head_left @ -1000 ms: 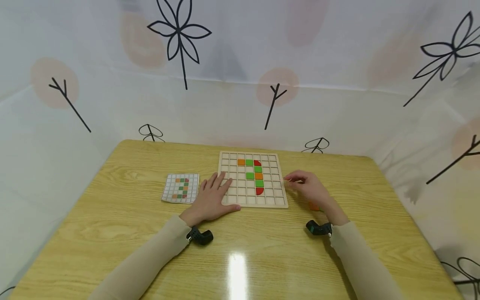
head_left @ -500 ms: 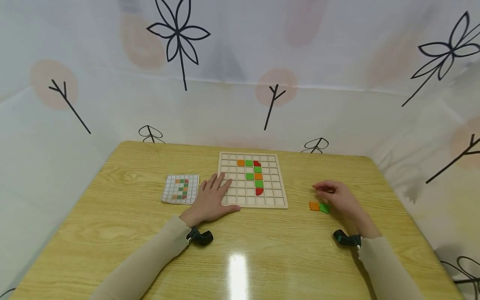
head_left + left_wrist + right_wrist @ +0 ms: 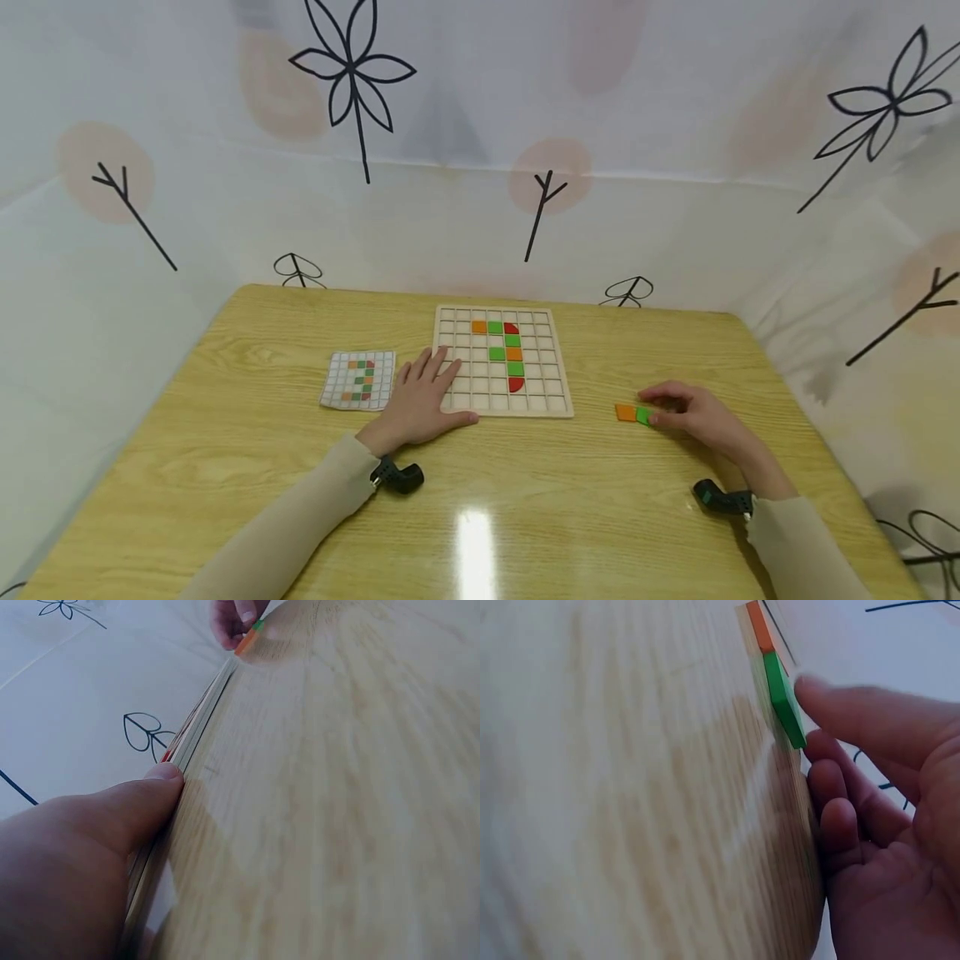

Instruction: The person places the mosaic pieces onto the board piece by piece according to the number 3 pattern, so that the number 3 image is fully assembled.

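One grid board (image 3: 503, 361), one pattern card (image 3: 359, 379), two loose tiles (image 3: 634, 413), two hands (image 3: 420, 400)
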